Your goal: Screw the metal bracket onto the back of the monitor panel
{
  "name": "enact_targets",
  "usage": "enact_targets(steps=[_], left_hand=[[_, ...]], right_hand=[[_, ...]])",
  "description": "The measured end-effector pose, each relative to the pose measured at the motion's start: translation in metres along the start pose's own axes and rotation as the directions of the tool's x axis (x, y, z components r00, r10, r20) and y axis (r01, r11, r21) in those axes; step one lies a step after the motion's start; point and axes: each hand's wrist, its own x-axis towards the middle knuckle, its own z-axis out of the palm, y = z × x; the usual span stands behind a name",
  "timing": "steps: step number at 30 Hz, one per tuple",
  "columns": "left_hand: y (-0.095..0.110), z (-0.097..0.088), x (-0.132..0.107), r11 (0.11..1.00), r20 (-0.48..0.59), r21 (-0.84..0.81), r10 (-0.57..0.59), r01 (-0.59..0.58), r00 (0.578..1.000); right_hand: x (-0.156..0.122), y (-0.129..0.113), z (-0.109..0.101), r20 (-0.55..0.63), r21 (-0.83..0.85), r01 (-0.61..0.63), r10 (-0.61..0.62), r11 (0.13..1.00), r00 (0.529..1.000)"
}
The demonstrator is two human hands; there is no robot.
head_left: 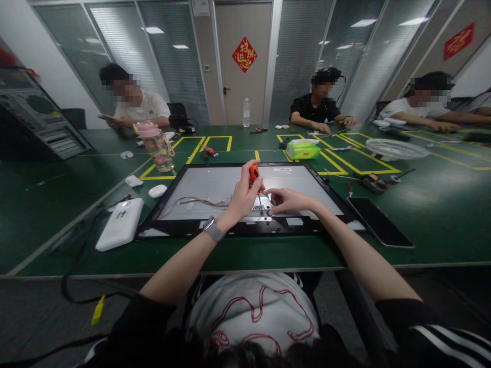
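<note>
Both hands work mid-frame over the screen panel [215, 186] lying flat on the bench [422, 225]. The left hand [242, 198] is clamped on an upright orange screwdriver [253, 174], and the right hand [288, 200] is pinched beside its tip. Wires [195, 201] lie bare, so the screw work looks midway.

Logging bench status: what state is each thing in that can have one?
panel: lying flat, wires exposed.
screwdriver: upright, tip on panel, gripped by left hand.
right hand: fingers at the shaft, grip unclear.
phone: lying flat, dark.
pink bottle: upright, lid shut.
fan: lying flat.
</note>
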Motion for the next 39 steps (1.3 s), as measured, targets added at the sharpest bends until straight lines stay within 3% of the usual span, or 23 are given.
enact_targets(steps=[39], left_hand=[[0.0020, 0.0004, 0.0000, 1.000, 0.011, -0.007, 0.007, -0.007, 1.000]], right_hand=[[0.0005, 0.0026, 0.0009, -0.017, 0.013, 0.006, -0.005, 1.000, 1.000]])
